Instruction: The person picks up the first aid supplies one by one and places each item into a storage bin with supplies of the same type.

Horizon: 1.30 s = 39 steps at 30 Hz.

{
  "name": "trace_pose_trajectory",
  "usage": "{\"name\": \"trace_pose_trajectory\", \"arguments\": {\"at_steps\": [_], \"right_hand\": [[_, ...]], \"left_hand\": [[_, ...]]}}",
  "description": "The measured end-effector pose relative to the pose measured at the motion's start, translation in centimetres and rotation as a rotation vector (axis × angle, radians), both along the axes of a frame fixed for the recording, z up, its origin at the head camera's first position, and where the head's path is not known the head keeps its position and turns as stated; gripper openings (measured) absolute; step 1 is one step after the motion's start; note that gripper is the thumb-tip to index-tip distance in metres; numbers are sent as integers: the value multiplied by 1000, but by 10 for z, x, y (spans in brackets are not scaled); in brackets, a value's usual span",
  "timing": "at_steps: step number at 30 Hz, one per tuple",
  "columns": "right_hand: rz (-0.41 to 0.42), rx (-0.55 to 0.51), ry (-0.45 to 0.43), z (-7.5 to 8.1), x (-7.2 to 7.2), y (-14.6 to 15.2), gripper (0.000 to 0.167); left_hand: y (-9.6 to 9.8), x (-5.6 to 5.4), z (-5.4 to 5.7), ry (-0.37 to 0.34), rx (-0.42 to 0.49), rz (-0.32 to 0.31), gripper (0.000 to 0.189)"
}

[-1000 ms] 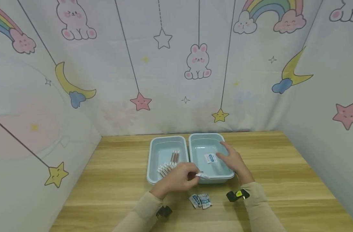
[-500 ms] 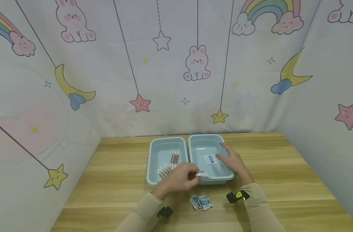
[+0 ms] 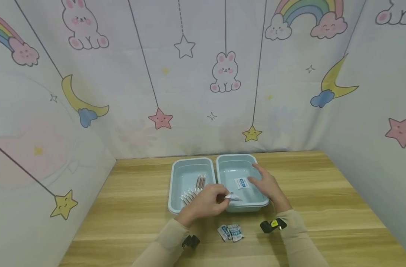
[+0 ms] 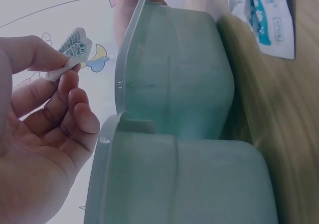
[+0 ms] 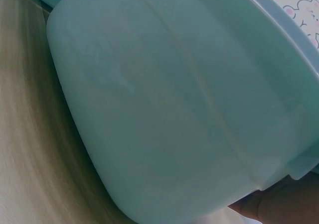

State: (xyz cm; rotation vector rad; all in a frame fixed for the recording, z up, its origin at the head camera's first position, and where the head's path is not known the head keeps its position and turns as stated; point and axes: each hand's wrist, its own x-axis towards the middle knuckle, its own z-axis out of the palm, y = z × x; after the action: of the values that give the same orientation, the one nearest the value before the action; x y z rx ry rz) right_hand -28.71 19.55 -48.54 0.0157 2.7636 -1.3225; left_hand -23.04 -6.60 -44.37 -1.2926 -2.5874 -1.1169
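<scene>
My left hand [image 3: 206,202] pinches a small crumpled white sachet [image 3: 234,197] with blue-green print between thumb and fingertips, above the front rim of the right-hand pale blue basin [image 3: 234,158]. The left wrist view shows this sachet [image 4: 76,50] folded and its other fingers loosely bent. My right hand [image 3: 271,187] lies at that basin's right rim, thumb and forefinger spread over the inside. In the right wrist view the basin wall [image 5: 149,99] fills most of the picture, and only part of a finger shows. A flat sachet [image 3: 241,183] lies inside the right-hand basin.
Beside it on the left stands a matching basin [image 3: 179,167] with several thin brown sticks with white ends [image 3: 200,182]. Crumpled sachets [image 3: 235,233] lie on the wooden table [image 3: 129,222] in front of the basins. A cartoon-printed curtain [image 3: 196,137] hangs behind the table.
My left hand has risen slightly with the sachet, away from the basin's front rim. The right hand keeps its place.
</scene>
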Motion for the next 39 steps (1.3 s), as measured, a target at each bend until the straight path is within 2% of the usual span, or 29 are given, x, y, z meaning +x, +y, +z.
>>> {"name": "trace_pose_trajectory", "arguments": {"at_steps": [8, 17, 39], "right_hand": [[6, 22, 23, 4, -1, 1, 65], [-6, 17, 1, 6, -4, 0, 64], [4, 21, 2, 3, 0, -2, 64]], "left_hand": [[3, -7, 4, 30, -2, 6, 4], [3, -11, 11, 10, -9, 13, 5], [3, -12, 9, 16, -22, 27, 5]]}}
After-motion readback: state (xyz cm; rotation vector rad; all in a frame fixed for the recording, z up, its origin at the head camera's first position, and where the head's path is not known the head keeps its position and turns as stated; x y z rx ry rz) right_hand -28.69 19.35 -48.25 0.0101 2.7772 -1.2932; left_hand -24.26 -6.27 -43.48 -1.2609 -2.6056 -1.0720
